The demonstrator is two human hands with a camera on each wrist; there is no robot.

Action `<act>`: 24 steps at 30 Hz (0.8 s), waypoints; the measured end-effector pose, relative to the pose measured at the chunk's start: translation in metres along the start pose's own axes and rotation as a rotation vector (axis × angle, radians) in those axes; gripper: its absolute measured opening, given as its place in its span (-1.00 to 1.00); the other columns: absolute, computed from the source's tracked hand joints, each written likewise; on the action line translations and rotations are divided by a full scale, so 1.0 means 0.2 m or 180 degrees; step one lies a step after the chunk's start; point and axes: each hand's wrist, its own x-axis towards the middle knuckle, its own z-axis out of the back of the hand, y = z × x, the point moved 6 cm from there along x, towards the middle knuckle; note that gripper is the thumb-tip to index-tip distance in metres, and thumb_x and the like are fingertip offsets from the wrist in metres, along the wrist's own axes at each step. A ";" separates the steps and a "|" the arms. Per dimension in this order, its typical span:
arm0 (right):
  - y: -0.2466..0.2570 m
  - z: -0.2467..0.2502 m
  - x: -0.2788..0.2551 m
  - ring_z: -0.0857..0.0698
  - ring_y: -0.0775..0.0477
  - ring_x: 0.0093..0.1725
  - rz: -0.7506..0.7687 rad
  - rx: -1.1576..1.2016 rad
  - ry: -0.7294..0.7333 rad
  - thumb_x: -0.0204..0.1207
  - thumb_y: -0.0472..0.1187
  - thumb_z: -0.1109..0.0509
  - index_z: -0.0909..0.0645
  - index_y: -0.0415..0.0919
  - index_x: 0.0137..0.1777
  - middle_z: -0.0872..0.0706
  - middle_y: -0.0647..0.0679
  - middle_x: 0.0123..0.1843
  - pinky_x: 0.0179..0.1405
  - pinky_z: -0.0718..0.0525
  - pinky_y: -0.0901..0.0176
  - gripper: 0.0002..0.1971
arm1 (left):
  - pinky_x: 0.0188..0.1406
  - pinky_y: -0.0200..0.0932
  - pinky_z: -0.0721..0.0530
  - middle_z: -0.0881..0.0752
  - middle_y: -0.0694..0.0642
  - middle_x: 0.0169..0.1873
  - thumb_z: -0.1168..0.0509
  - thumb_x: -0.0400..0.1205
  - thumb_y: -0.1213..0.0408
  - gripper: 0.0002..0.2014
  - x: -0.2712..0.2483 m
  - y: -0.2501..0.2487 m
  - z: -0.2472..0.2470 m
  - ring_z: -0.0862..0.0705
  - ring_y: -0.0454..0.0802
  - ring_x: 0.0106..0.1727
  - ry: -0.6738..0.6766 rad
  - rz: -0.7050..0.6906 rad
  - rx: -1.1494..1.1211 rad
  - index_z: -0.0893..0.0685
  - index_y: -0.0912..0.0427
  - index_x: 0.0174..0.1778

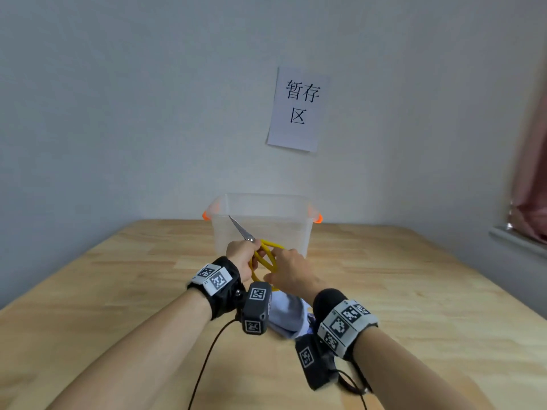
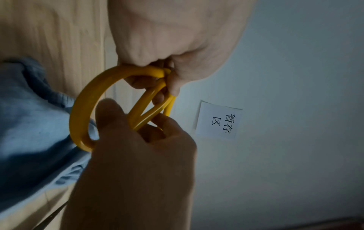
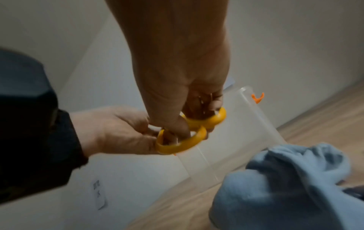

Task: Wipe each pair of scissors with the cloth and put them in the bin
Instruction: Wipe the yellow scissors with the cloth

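right now both hands [image 1: 266,267] share one pair of yellow-handled scissors [image 1: 262,255], held up off the wooden table [image 1: 414,276] just in front of the clear plastic bin [image 1: 260,223] with orange clips. the left hand [image 1: 242,257] is curled round the scissors near the pivot, blades pointing up and away toward the bin, while the right hand [image 1: 288,272] pinches the yellow handle loops. the light blue cloth [image 1: 285,318] lies crumpled on the table beneath the wrists, in neither hand, so my guess is that wiping of this pair is finished and the drop into the bin is next. through its clear walls the bin looks empty, though i cannot be sure; no other scissors show. a paper sheet [image 1: 297,109] on the wall reads "暂存区". a small label on the bin seen from the right wrist is too blurred to read
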 end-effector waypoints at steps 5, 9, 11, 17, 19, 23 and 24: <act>0.01 0.04 -0.07 -0.60 -0.28 -0.09 -0.0191 0.0253 -0.0117 0.48 -0.39 -0.29 -0.53 -0.33 0.21 -0.73 -0.29 0.11 -0.18 -0.51 0.06 -0.71 | -0.41 -0.15 -0.48 -0.65 0.23 -0.35 -0.25 0.75 0.42 -0.82 -0.14 -0.06 -0.01 -0.59 0.06 -0.36 0.0242 0.0047 0.0235 -0.59 0.30 -0.18; 0.00 0.10 -0.11 -0.58 -0.25 -0.10 -0.0324 0.0358 0.0000 0.53 -0.38 -0.27 -0.57 -0.31 0.06 -0.72 -0.31 0.08 -0.18 -0.42 0.13 -0.86 | -0.55 -0.24 -0.43 -0.52 0.19 -0.43 -0.19 0.75 0.37 -0.76 -0.26 -0.18 0.01 -0.49 0.02 -0.49 0.0471 -0.0308 0.1738 -0.52 0.25 -0.27; 0.00 0.13 -0.11 -0.61 -0.22 -0.07 -0.0313 0.0305 0.0096 0.59 -0.30 -0.32 -0.62 -0.36 0.13 -0.72 -0.28 0.06 -0.17 -0.45 0.14 -0.81 | -0.41 -0.10 -0.53 -0.61 0.28 -0.27 -0.15 0.74 0.37 -0.78 -0.31 -0.26 0.02 -0.61 0.13 -0.34 0.0390 -0.0698 0.2974 -0.61 0.32 -0.18; 0.03 0.20 -0.16 -0.51 -0.14 -0.14 -0.0074 -0.0030 0.0337 0.70 0.05 -0.32 -0.48 -0.29 -0.17 -0.58 -0.20 -0.10 -0.46 -0.31 0.24 -0.61 | 0.37 0.07 -0.51 -0.45 0.22 0.39 -0.30 0.65 0.42 -0.64 -0.37 -0.38 -0.02 -0.44 0.22 0.44 0.0233 -0.2181 0.5069 -0.51 0.24 0.38; 0.04 0.23 -0.16 -0.50 -0.13 -0.16 0.0020 -0.0069 0.0393 0.71 0.04 -0.30 -0.50 -0.31 -0.12 -0.57 -0.19 -0.13 -0.45 -0.30 0.25 -0.62 | 0.40 0.03 -0.48 -0.48 0.18 0.42 -0.38 0.64 0.34 -0.56 -0.37 -0.36 -0.04 -0.42 0.17 0.47 0.0462 -0.2327 0.5571 -0.50 0.19 0.45; 0.05 0.30 -0.13 -0.41 0.01 -0.41 0.0203 -0.0177 0.0456 0.68 -0.04 -0.37 -0.55 -0.32 -0.15 -0.49 -0.09 -0.34 -0.49 -0.28 0.25 -0.68 | 0.29 0.03 -0.59 -0.60 0.22 0.38 -0.39 0.68 0.30 -0.59 -0.31 -0.33 -0.03 -0.60 0.21 0.36 0.0706 -0.2104 0.5683 -0.57 0.21 0.46; 0.05 0.32 -0.11 -0.40 0.04 -0.42 0.0246 -0.0180 0.0424 0.65 -0.06 -0.40 -0.59 -0.33 -0.14 -0.50 -0.08 -0.32 -0.48 -0.29 0.25 -0.70 | 0.22 0.00 -0.61 -0.63 0.24 0.35 -0.39 0.68 0.32 -0.64 -0.30 -0.33 -0.03 -0.64 0.22 0.30 0.0784 -0.2087 0.5594 -0.62 0.21 0.41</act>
